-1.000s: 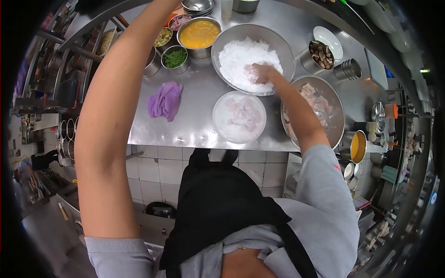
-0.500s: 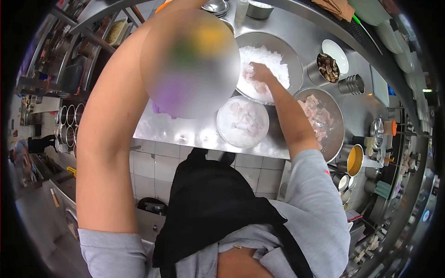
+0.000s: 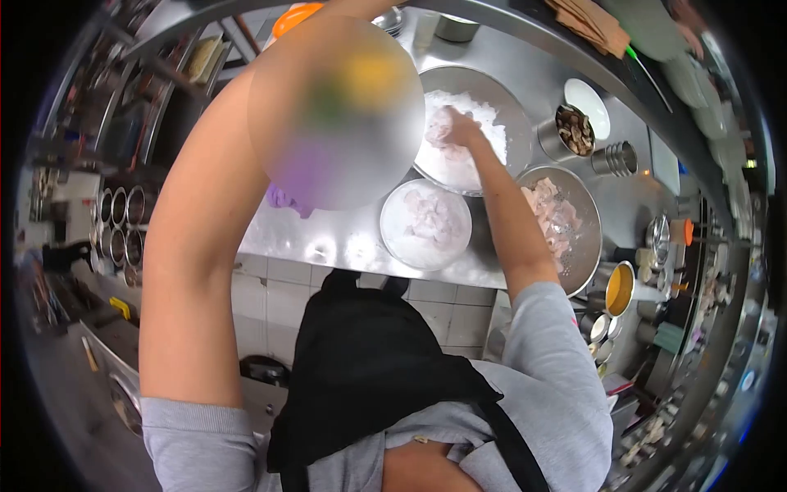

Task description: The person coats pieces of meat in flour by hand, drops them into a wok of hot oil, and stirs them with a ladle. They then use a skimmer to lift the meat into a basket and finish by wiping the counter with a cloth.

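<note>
My right hand (image 3: 459, 131) reaches into a large metal bowl (image 3: 516, 107) of white powder (image 3: 490, 123). Powder coats its curled fingers, which are partly sunk in; whether they hold a pale lump there I cannot make out. Closer to me, a smaller round container (image 3: 397, 250) holds powder-coated pale pieces (image 3: 433, 215). Right of my forearm, a perforated metal bowl (image 3: 586, 254) contains raw, pale pink meat pieces (image 3: 551, 211). My left forearm (image 3: 213, 180) stretches up toward the top edge, where its hand is out of sight. A blurred disc hides part of the table beside it.
A metal pot of brown pieces (image 3: 575, 131) stands beside a white plate (image 3: 589, 108) and stacked metal cups (image 3: 615, 158). A pot of yellow liquid (image 3: 620, 289) is at right. Purple material (image 3: 288, 201) lies at left. A shelf edge (image 3: 525, 37) crosses above the table.
The view has shifted slightly, with the table items appearing a little lower and to the left. My right hand stays in the powder. More of an orange object shows at the top.
</note>
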Tool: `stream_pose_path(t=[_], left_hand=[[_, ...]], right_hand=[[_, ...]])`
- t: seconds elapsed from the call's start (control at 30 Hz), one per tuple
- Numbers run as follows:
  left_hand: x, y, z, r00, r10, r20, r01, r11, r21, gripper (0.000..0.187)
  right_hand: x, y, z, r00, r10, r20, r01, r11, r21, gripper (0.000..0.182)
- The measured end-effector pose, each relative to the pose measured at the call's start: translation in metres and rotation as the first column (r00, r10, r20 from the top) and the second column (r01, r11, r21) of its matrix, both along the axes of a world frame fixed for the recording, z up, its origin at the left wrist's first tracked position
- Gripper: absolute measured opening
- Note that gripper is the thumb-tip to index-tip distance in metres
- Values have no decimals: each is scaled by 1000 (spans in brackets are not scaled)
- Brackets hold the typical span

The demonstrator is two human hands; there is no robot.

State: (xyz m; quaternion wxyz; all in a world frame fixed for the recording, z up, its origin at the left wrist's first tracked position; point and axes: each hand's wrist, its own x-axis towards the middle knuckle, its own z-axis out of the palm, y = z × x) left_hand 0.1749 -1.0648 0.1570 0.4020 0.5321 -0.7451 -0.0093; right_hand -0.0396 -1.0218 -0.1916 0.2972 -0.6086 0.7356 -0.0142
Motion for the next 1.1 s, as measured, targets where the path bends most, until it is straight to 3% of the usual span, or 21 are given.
stream_pose_path(t=[0.07,0.1,0.13,0.17,0.2,0.23,0.27,0.33,0.37,0.4,0.43,0.47,0.53,0.6,0.67,0.73,0.77,0.83,0.97,1.0,1.1], left_hand=[[-6,-1,2,1000,21,11,-21,999,45,36],[-8,3,4,1000,-8,7,8,997,81,37],[-10,5,6,1000,-11,15,10,994,110,37],[4,-17,-2,989,-64,131,56,996,63,46],[13,-47,-17,965,-116,237,113,993,26,57],[14,-50,-15,955,-97,281,89,995,43,56],[16,-59,-20,950,-76,304,75,997,15,57],[20,-89,-31,934,-53,354,54,999,9,59],[23,-100,-31,914,-49,402,45,999,19,60],[24,-110,-34,889,-66,453,66,998,15,61],[27,-129,-33,851,-82,518,61,996,58,64],[26,-145,-34,865,-125,485,93,992,88,65],[18,-140,-23,783,-250,569,238,966,96,61],[16,-162,-23,746,-246,619,368,927,-74,59],[7,-140,-19,731,-260,631,379,923,-59,60],[-2,-131,-18,721,-286,631,400,915,-43,61],[-3,-128,-16,724,-292,626,403,915,-39,61],[-2,-124,-14,732,-305,609,400,916,-22,62],[6,-122,-19,767,-301,567,303,948,94,65],[10,-112,-16,788,-267,555,240,963,122,65],[16,-115,-28,833,-349,430,362,931,55,64]], right_hand=[[23,1,-27,980,87,-180,-91,996,-17,80],[28,5,-39,983,93,-155,-95,996,-1,78],[28,5,-64,978,28,-208,-63,984,-164,77],[31,6,-59,985,-38,-168,2,978,-209,71],[24,-3,-74,994,13,-104,-38,969,-243,68],[26,2,-66,991,13,-133,-52,954,-296,66],[24,-6,-68,977,-1,-215,-43,978,-202,64],[22,1,-49,980,-150,-131,117,966,-233,43],[34,38,-4,924,-382,25,378,900,-216,36],[36,29,-35,941,-333,-56,323,935,-144,40],[53,62,-6,856,-511,-80,509,859,-50,49],[52,28,-71,884,-422,-201,446,890,95,48],[62,35,-92,792,-610,27,583,742,-330,43],[49,21,-85,803,-590,85,594,782,-189,34],[41,19,-65,736,-673,69,672,715,-190,25],[26,23,-29,868,-483,112,493,865,-89,34],[22,16,-29,865,-491,106,500,862,-83,34],[35,13,-12,871,-487,65,487,873,14,53],[68,24,-60,645,-747,163,762,610,-219,64],[65,21,-67,675,-725,136,727,623,-289,59],[45,17,-97,813,-582,-16,502,713,-489,43]])
